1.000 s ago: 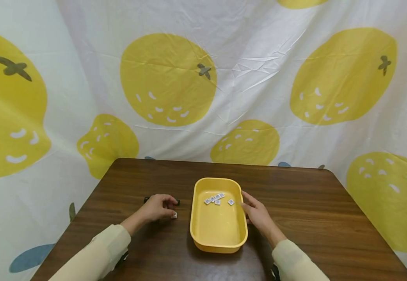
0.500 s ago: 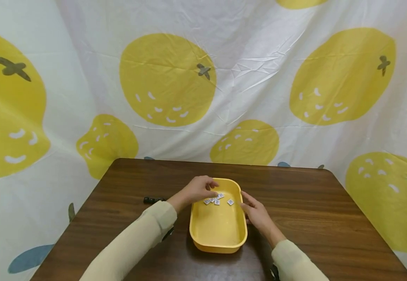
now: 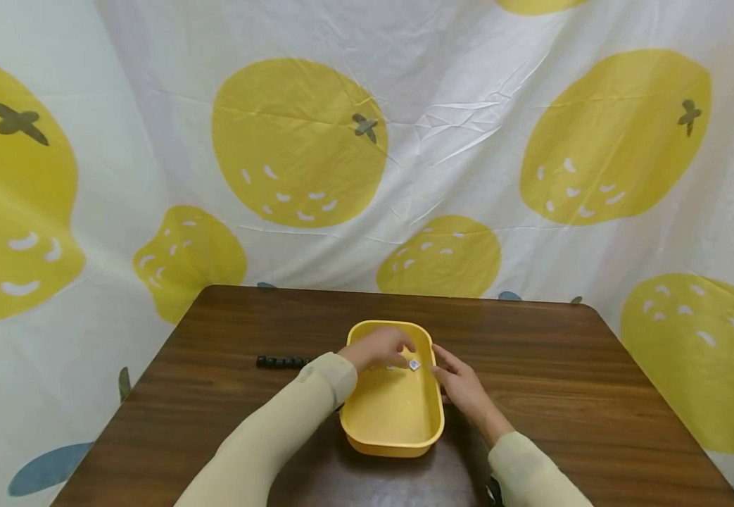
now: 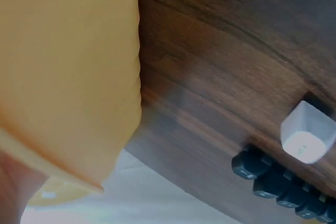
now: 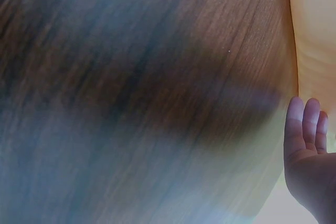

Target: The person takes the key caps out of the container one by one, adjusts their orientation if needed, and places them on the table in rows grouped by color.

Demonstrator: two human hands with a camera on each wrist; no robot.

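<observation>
On your left, a row of black plastic keycaps (image 3: 281,362) and one white plastic keycap (image 4: 308,132) remain on the brown wood-grain table (image 3: 531,359). Your left hand (image 3: 379,347), blurred, bends over the rectangular yellow plastic tray (image 3: 392,419); you cannot tell whether it pinches anything. Small pale square caps (image 3: 414,365) are already inside, mostly hidden, uncountable. Your right hand (image 3: 464,389) touches the tray's right side, fingers straight.
</observation>
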